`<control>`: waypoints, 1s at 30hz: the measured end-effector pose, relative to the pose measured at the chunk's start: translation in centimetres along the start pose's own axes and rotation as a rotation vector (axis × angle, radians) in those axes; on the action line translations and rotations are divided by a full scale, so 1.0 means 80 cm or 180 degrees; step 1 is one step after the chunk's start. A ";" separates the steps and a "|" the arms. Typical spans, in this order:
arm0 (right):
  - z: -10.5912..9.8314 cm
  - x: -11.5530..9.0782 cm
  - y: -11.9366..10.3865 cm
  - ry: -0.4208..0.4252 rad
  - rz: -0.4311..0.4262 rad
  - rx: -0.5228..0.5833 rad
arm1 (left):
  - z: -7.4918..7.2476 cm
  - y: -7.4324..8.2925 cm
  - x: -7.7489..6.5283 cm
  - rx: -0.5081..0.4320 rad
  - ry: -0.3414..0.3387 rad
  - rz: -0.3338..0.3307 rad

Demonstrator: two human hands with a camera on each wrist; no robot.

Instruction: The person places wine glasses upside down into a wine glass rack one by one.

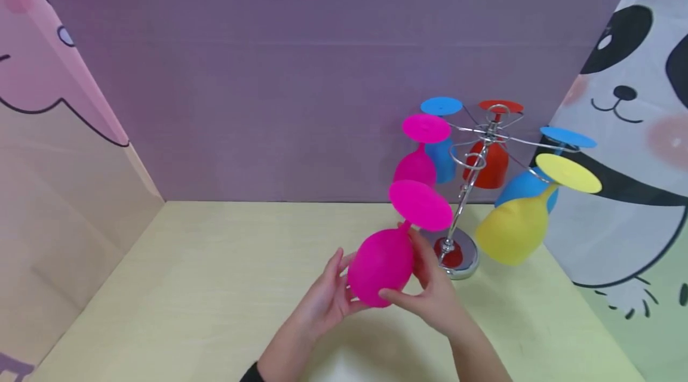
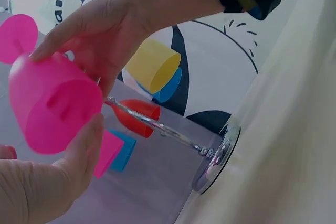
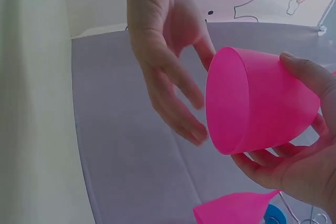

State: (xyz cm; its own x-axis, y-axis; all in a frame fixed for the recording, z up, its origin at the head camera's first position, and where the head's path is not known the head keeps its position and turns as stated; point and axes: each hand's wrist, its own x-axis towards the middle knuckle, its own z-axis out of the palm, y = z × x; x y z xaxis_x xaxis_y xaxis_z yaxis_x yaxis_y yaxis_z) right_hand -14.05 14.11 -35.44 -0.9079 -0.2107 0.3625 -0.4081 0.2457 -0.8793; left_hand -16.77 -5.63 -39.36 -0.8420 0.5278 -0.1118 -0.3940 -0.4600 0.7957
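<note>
In the head view a pink plastic goblet (image 1: pixel 378 268) is upside down, foot up and mouth toward the table. My right hand (image 1: pixel 436 295) grips its bowl, thumb on the near side and fingers around the far side toward the stem. Beside the bowl on the left is my left hand (image 1: pixel 328 298), its fingers spread. The right wrist view shows those left-hand fingers (image 3: pixel 181 80) loosely extended near the goblet's rim, not wrapped round it. Just beyond the right hand stands a chrome rack (image 1: pixel 463 203) with wire loops.
Upside-down goblets hang on the rack: another pink one (image 1: pixel 415 170), a red one (image 1: pixel 491 167), a yellow one (image 1: pixel 513 230) and two blue ones, one of them (image 1: pixel 442 158) at the back. The rack's round base (image 1: pixel 469 259) stands on the pale table (image 1: pixel 215 286). Cartoon-printed cloths flank the purple backdrop (image 1: pixel 269 101).
</note>
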 end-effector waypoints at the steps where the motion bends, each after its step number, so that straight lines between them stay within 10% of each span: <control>1: -0.003 0.001 0.000 0.0038 0.0012 -0.0002 | -0.002 0.002 0.000 0.0030 -0.0008 0.0041; 8: -0.030 0.002 -0.002 0.0380 0.0267 -0.0047 | -0.028 0.021 0.000 0.0176 0.0041 0.0353; 15: -0.061 0.012 -0.010 0.0612 0.0967 -0.0066 | -0.067 0.052 -0.010 0.0624 0.0817 0.0834; 22: -0.087 0.023 -0.023 0.0872 0.1463 -0.0170 | -0.108 0.078 -0.018 0.1907 0.1599 0.1381; 30: -0.097 0.043 -0.027 0.1021 0.1560 -0.0236 | -0.153 0.092 -0.015 0.3661 0.2125 0.1497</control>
State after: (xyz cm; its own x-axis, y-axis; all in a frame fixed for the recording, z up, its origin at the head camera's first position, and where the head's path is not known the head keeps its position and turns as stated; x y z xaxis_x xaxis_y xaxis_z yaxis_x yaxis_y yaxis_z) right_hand -17.02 20.21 -29.89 -0.9713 0.2378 0.0050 0.0711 0.3102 -0.9480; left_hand -23.17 -18.43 -40.66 -0.9503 -0.0918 0.2975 0.2126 0.5068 0.8354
